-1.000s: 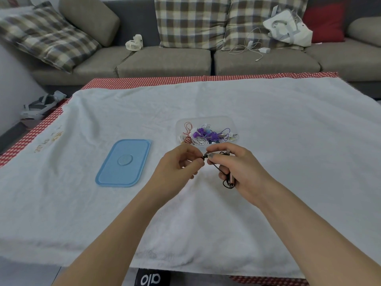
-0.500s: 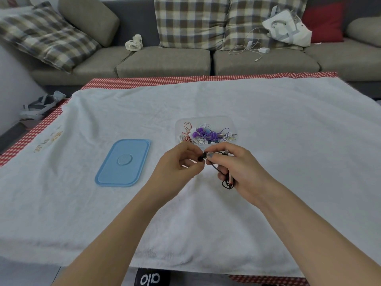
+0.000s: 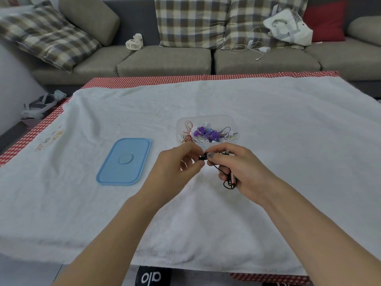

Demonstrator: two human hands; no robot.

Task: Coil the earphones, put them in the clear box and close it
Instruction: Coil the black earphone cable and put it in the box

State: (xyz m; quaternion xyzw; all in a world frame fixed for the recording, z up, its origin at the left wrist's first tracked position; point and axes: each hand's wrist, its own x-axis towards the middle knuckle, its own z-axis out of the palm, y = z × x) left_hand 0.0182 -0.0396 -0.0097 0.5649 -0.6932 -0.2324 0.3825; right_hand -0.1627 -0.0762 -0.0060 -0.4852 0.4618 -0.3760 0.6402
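My left hand (image 3: 177,164) and right hand (image 3: 239,168) pinch black earphones (image 3: 228,180) | clear box (image 3: 206,120) open | blue lid (image 3: 124,161) apart

open clear box (image 3: 231,120) just beyond hands, blue lid (image 3: 124,161) lying left, bare towel (image 3: 309,151) right

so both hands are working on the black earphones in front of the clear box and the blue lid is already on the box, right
Not quite. The head view shows the blue lid lying flat on the white cloth, to the left of the clear box, which is open. The rest holds: the left hand and right hand both hold the black earphones in front of the box.
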